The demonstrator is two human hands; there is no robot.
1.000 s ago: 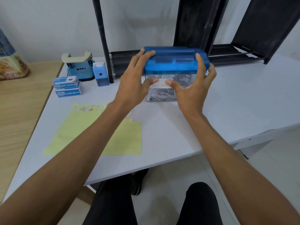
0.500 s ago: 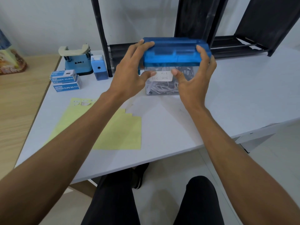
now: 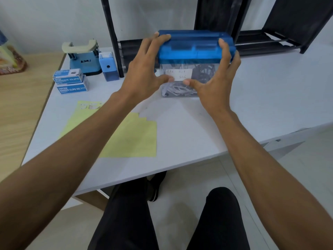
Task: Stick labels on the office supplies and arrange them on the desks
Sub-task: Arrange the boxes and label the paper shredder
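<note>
1. At the upper centre of the frame stood a rectangular box (image 3: 194, 46) with a glossy, see-through blue lid and clear hard-plastic walls. It held a tangle of grey and dark clips. It appeared to rest on the pale matte table (image 3: 252, 98), just in front of a black rack (image 3: 261, 44).
2. The left hand (image 3: 144, 69) and right hand (image 3: 216, 83) clasped the box from either side. Their fingers hooked over the lid, and both thumbs pressed the lower edge of a white handwritten paper label (image 3: 179, 75) on the front wall.
3. Risk: the plastic looked slick, so uneven thumb pressure could leave a wrinkle or a lifting corner.
4. Risk: lifting by the lid alone might pop it off and spill the clips.
5. At left lay a flat yellow sheet (image 3: 133, 138), two stacked cardboard binder clip boxes (image 3: 71, 83) and a blue hole punch (image 3: 82, 58).
</note>
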